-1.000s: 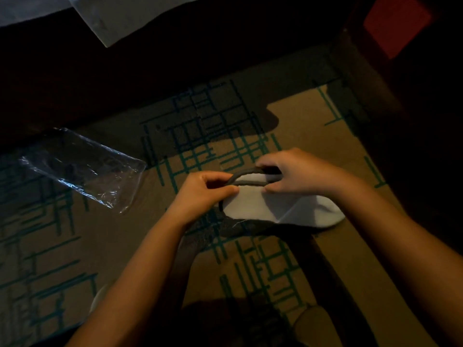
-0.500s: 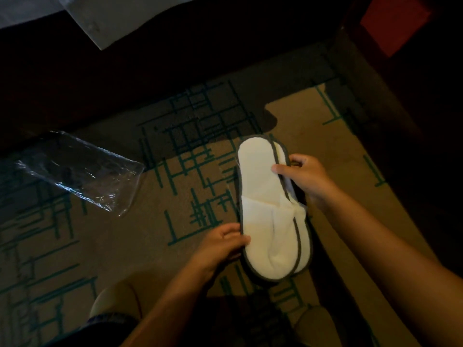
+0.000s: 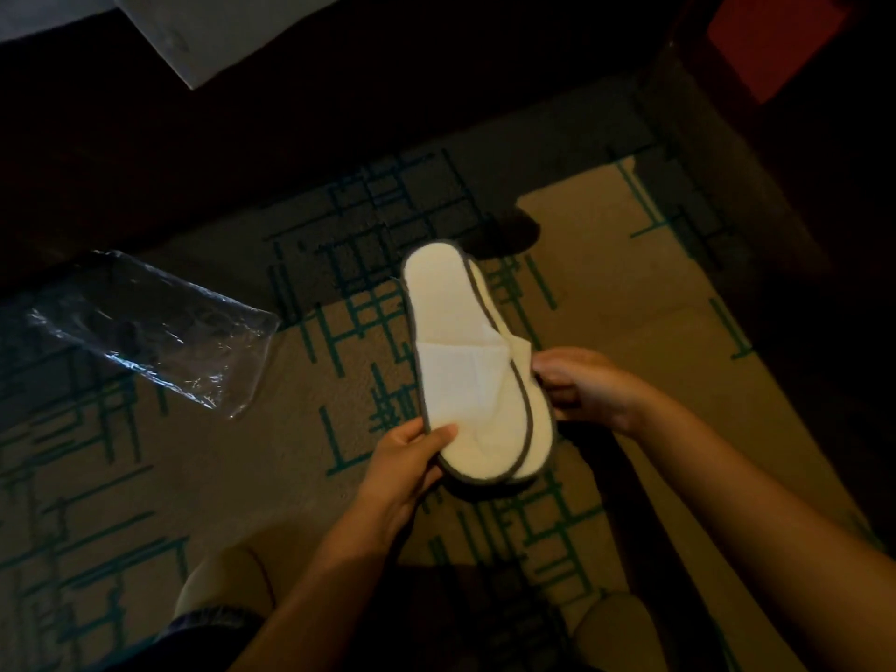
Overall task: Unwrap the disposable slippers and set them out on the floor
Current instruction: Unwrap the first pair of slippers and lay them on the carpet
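Observation:
Two white disposable slippers with grey trim are stacked flat above the carpet, heels pointing away from me. The top slipper [image 3: 460, 361] covers most of the lower slipper [image 3: 542, 429], which shows only as a strip along the right side. My left hand [image 3: 407, 458] pinches the toe end of the top slipper at its left edge. My right hand [image 3: 582, 385] grips the right edge of the pair near the middle. The empty clear plastic wrapper [image 3: 155, 327] lies on the carpet to the left.
The floor is tan carpet [image 3: 630, 293] with teal line patterns. A dark bed base with a white sheet corner [image 3: 203, 31] runs along the top. Dark furniture [image 3: 800, 186] stands at the right. My knees show at the bottom.
The slippers were folded and held edge-on between both hands; now they are laid open flat, soles down. My left hand moved to the toe end, my right hand down to the right edge.

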Tool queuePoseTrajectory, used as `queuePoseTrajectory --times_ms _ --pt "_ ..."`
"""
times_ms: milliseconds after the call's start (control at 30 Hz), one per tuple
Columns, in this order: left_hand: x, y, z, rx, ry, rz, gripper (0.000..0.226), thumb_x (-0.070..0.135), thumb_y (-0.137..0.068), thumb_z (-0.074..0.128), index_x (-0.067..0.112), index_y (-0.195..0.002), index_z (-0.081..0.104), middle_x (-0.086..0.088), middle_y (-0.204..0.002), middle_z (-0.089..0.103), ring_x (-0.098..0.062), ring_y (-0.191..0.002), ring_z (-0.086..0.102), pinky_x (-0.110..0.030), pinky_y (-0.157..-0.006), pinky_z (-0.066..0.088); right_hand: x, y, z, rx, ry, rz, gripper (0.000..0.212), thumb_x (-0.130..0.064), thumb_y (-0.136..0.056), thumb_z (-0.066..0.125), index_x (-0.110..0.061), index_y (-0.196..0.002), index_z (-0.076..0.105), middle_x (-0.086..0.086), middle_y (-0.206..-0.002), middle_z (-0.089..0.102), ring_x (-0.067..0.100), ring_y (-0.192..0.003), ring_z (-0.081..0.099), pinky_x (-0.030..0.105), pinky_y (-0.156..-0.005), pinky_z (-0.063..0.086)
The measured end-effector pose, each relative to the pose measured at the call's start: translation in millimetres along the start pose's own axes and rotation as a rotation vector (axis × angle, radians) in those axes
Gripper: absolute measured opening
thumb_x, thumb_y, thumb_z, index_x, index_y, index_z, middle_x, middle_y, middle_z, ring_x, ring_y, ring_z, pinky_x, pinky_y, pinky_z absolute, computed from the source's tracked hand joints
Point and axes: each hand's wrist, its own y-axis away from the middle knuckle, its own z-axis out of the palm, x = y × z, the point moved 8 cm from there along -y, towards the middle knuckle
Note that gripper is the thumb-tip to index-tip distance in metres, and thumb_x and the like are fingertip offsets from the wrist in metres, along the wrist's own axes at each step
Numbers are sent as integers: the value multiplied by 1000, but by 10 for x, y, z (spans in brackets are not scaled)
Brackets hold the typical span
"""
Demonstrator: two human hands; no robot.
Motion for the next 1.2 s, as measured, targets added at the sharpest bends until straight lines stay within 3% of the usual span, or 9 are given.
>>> queuePoseTrajectory --times_ms 167,333,433,600,700,933,1000,1100,1200 --pt "250 -84 -114 100 2 60 30 4 -85 58 4 -115 58 -12 -106 66 -19 -84 63 -22 -65 58 123 -13 -36 163 43 -69 29 -3 -84 61 -7 -113 60 8 -94 67 17 -79 63 29 -69 52" --pt "238 -95 -169 140 47 36 37 6 -86 57 3 -123 54 -15 -118 61 -24 -99 59 -35 -88 51 -138 135 -456 471 53 -275 34 3 -85 58 -1 -118 56 -5 -71 56 2 -58 56 6 -49 44" --pt "292 -1 -152 209 -255 98 36 13 -86 59 5 -122 56 -12 -117 63 -18 -89 59 -27 -74 51 -334 303 -551 490 8 -353 28 4 -86 56 -10 -110 56 -7 -74 56 10 -69 55 13 -55 46" --pt "577 260 -237 369 -526 450 37 28 -87 58 15 -122 55 1 -98 63 -9 -84 59 -15 -64 42 -348 288 -406 355 -54 -334 27 4 -85 57 -10 -108 60 -12 -67 69 11 -71 62 23 -64 50" --pt "475 187 -55 143 -248 296 33 25 -87 59 12 -117 59 -1 -96 68 -10 -83 65 -21 -66 48 -243 165 -80 245 -93 -291 30 4 -84 58 -8 -112 58 -2 -74 69 3 -58 64 20 -58 53" --pt "376 182 -665 261 -97 206 24 12 -87 59 10 -110 62 1 -84 69 -2 -59 64 -12 -50 50 -281 121 525 99 3 -325 21 -10 -93 50 -3 -109 60 0 -77 61 2 -53 59 11 -47 47" --pt "351 190 -876 282 -76 183 25 14 -87 59 11 -112 62 -1 -89 70 -6 -66 66 -14 -54 52 -299 112 547 169 194 -401 21 -15 -92 54 -8 -110 62 -2 -83 63 6 -71 63 14 -61 50" --pt "344 213 -1032 284 -57 178 22 11 -89 54 12 -110 61 -3 -93 68 -5 -65 66 -15 -54 52 -348 182 720 290 914 -688 34 -29 -86 61 -19 -119 59 1 -114 62 19 -109 55 30 -89 45" --pt "278 254 -1146 322 -105 121 30 12 -90 52 11 -120 54 -2 -95 65 -10 -76 64 -21 -63 51 -206 209 1111 127 1442 -838 55 -43 -81 61 -26 -131 47 5 -147 39 28 -138 30 46 -109 30"
